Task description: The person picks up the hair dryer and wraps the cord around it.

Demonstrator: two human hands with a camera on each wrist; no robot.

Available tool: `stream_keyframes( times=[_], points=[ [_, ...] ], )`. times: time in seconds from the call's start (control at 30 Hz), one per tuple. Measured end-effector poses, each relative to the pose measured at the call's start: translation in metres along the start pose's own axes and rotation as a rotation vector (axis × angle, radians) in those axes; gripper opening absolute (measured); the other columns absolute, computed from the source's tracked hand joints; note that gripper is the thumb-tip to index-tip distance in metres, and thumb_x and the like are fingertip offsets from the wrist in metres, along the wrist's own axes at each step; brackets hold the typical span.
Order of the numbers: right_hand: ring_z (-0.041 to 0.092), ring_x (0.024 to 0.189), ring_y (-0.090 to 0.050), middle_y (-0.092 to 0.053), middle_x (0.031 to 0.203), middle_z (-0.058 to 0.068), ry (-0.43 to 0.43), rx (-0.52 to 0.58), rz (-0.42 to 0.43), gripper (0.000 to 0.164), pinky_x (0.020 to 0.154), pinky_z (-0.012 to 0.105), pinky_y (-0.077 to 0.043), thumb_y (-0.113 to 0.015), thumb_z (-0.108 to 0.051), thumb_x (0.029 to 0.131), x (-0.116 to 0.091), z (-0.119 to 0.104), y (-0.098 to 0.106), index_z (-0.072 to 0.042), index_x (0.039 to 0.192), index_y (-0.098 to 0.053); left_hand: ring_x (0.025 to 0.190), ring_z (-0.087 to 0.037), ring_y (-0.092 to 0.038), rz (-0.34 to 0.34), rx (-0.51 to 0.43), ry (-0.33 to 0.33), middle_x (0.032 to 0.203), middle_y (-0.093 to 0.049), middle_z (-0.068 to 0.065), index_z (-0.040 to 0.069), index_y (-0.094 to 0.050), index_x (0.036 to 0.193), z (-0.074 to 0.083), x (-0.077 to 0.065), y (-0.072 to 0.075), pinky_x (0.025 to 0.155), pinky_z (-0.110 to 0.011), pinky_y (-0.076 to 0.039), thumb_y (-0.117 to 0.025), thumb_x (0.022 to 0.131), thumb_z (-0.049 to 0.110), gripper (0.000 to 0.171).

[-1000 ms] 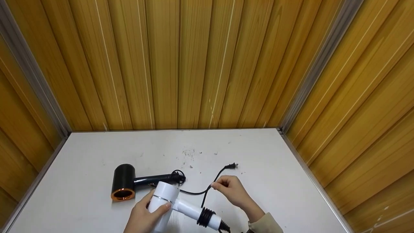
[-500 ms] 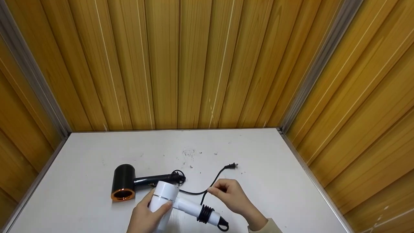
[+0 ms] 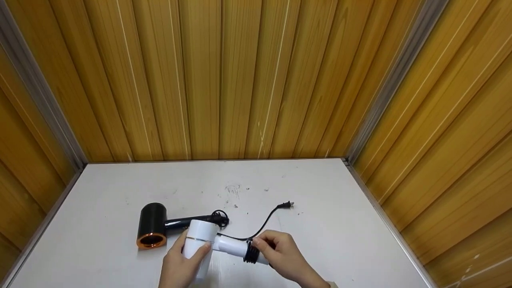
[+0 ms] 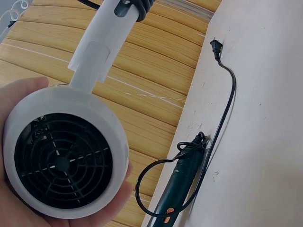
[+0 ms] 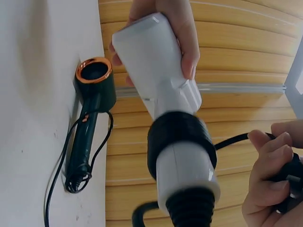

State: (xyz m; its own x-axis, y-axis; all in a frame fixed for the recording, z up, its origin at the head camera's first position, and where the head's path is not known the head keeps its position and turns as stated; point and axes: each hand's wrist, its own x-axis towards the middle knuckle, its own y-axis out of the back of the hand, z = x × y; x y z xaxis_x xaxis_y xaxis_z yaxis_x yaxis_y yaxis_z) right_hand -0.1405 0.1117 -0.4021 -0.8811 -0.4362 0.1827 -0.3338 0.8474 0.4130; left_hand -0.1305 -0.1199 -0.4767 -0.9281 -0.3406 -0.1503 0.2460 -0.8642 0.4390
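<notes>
My left hand (image 3: 180, 260) grips the barrel of a white hair dryer (image 3: 201, 230) above the table, thumb across its front. In the left wrist view, the dryer's round black grille (image 4: 62, 161) faces the camera. A black cord (image 5: 180, 142) is wound in several turns round its handle. Close by the handle, my right hand (image 3: 282, 254) pinches the cord's free length between thumb and forefinger. The right wrist view shows this stretch running from the coil to the fingers, with a black plug (image 5: 289, 182) tucked in the curled palm.
A dark green hair dryer (image 3: 153, 218) with a copper-coloured rim lies on the white table (image 3: 120, 192), behind and left of the white one. Its black cord (image 3: 266, 224) runs right to a two-pin plug (image 3: 285, 205). Wood-patterned walls (image 3: 240, 80) enclose the table.
My right hand has moved down and slightly left in the head view, up against the wound cord. The white dryer's handle has swung up a little. The green dryer has stayed put.
</notes>
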Motion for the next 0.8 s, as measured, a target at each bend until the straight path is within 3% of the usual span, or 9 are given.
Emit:
stream_keyframes(
  times=[0.2,0.43,0.6,0.8],
  points=[
    [-0.003,0.053,-0.043,-0.056,0.064,0.012,0.022,-0.005,0.003,0.024,0.045,0.015,-0.04,-0.049,-0.016,0.093,-0.006,-0.004,-0.011,0.002,0.087,-0.064,0.09,-0.03,-0.057,0.048,-0.003,0.011,0.121,-0.051,-0.025,0.007,-0.033,0.138,0.005,0.0,-0.001,0.065,-0.043,-0.051,-0.064,0.067,0.064,0.096],
    [-0.004,0.048,-0.04,-0.053,0.064,0.018,0.072,0.04,0.009,0.021,0.041,0.015,-0.038,-0.044,-0.011,0.094,-0.005,0.007,-0.025,0.0,0.099,-0.062,0.089,-0.031,-0.056,0.183,-0.021,-0.044,0.117,-0.053,-0.024,0.005,-0.035,0.136,0.011,0.0,-0.004,0.065,-0.04,-0.049,-0.065,0.072,0.056,0.087],
    [-0.003,0.047,-0.042,-0.056,0.07,0.016,0.065,0.088,0.003,0.027,0.04,0.017,-0.039,-0.042,-0.014,0.095,-0.005,0.027,-0.033,0.001,0.113,-0.057,0.091,-0.032,-0.055,0.224,-0.049,-0.035,0.118,-0.052,-0.023,0.006,-0.033,0.137,0.015,0.001,-0.004,0.066,-0.041,-0.048,-0.062,0.073,0.057,0.087],
    [0.0,0.049,-0.045,-0.059,0.076,0.011,0.004,0.186,-0.001,0.032,0.044,0.019,-0.042,-0.043,-0.019,0.095,-0.008,0.032,-0.04,0.0,0.119,-0.054,0.09,-0.032,-0.055,0.258,-0.08,-0.054,0.119,-0.052,-0.023,0.005,-0.032,0.137,0.017,-0.001,-0.001,0.066,-0.042,-0.048,-0.062,0.076,0.053,0.083]
  ],
)
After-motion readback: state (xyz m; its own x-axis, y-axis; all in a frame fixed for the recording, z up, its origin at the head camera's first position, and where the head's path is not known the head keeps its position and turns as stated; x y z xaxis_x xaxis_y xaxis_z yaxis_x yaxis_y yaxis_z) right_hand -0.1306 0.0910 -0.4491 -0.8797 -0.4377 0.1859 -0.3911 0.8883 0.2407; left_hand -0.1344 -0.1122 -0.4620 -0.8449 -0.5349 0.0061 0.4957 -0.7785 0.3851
